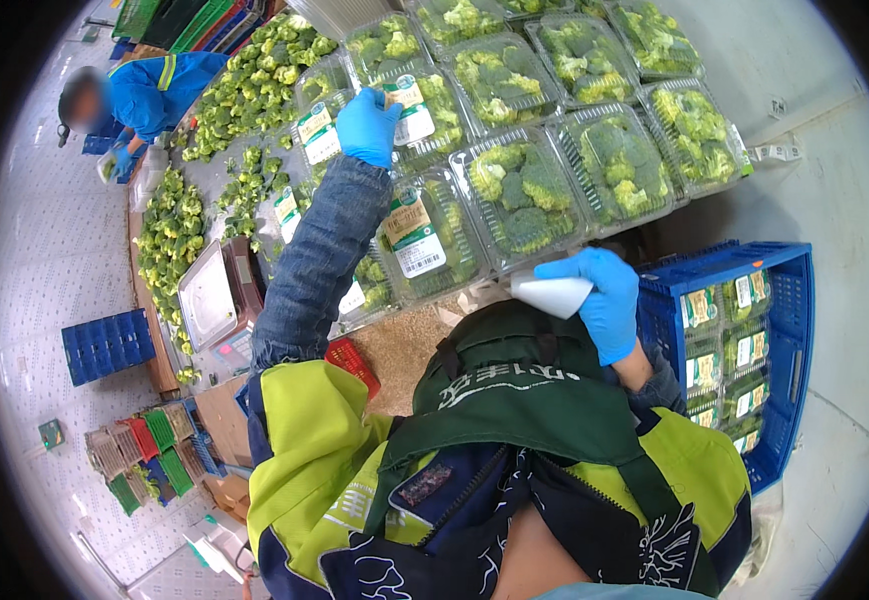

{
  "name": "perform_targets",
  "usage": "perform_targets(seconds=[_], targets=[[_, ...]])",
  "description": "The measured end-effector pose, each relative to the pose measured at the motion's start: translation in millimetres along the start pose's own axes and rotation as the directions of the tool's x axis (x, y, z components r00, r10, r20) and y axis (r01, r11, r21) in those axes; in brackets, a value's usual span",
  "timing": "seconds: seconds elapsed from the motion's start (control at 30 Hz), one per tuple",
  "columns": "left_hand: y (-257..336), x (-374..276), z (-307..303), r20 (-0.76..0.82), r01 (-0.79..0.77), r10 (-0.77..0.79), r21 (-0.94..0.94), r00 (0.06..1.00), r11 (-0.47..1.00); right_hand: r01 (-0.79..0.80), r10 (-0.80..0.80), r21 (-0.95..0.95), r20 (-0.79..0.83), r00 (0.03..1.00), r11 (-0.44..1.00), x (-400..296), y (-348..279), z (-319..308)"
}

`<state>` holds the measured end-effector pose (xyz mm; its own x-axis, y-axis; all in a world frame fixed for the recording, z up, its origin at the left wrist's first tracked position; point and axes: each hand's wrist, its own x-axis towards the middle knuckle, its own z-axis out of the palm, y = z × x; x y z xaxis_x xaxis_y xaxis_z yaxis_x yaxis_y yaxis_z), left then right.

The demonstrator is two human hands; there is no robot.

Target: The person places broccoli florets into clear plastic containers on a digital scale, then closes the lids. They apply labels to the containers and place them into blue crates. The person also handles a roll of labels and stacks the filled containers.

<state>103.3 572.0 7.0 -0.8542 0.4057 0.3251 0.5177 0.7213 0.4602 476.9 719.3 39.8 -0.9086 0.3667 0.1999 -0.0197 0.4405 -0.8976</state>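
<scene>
My left hand, in a blue glove, reaches over the table with its fingers curled together at the edge of a green-and-white label. That label lies over the lid of a clear plastic clamshell box of broccoli florets. Close to my body, my right hand, also gloved in blue, grips a white paper roll at the table's front edge. Just beyond it stands an unlabelled broccoli box. To its left, another broccoli box bears a printed label.
Loose broccoli florets are heaped toward the left of the table, near a weighing scale. A blue crate holding labelled boxes stands at my right. Across the table, a person in blue handles a container. Stacked empty boxes rise at the back.
</scene>
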Motion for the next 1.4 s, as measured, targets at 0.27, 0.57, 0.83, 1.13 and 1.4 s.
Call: perform_targets(seconds=[0.27,0.57,0.83,1.13,1.4], targets=[[97,-87,-63,0.48,0.144,0.302,-0.692,0.824,0.707,-0.026,0.076,0.215,-0.229,0.97,0.976,-11,-12,7],[151,-202,-75,0.562,0.148,0.379,-0.678,0.735,0.72,-0.116,0.249,0.371,-0.332,0.91,0.921,-37,2,4],[179,-215,-67,0.303,-0.369,0.533,-0.459,0.79,0.808,-0.095,0.177,0.219,-0.397,0.9,0.971,-52,27,-9],[218,-196,-54,0.277,-0.518,0.624,-0.37,0.731,0.771,0.14,-0.112,0.121,-0.211,0.971,0.983,-30,13,-53],[215,-164,-78,0.351,0.084,0.263,-0.726,0.899,0.682,-0.124,0.16,0.19,-0.189,0.969,0.974,-45,50,-56]])
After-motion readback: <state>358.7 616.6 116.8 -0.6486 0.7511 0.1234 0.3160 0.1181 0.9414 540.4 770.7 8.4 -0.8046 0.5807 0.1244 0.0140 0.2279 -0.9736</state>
